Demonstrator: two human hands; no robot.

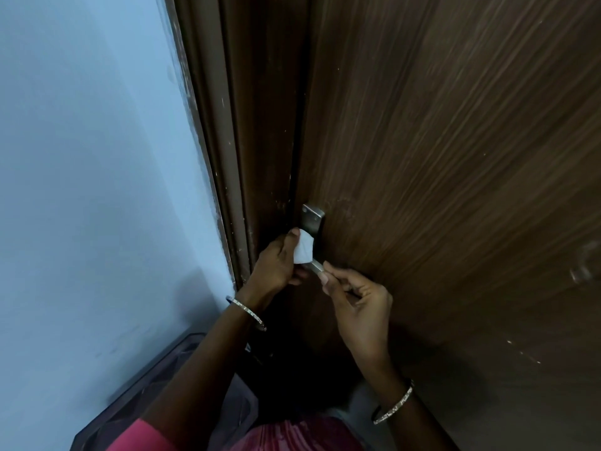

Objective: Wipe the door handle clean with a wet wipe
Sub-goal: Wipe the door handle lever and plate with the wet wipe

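Note:
A silver door handle with its backplate (313, 219) is fixed near the left edge of a brown wooden door (455, 157). My left hand (276, 265) holds a folded white wet wipe (304, 249) and presses it against the handle below the backplate. The lever (317, 267) sticks out from under the wipe. My right hand (354, 301) grips the lever's free end between thumb and curled fingers. Part of the handle is hidden by the wipe and my hands.
A brown door frame (234, 157) runs along the left of the door, beside a pale blue wall (97, 157). A dark piece of furniture (136, 385) stands low at the left. Both wrists wear bangles.

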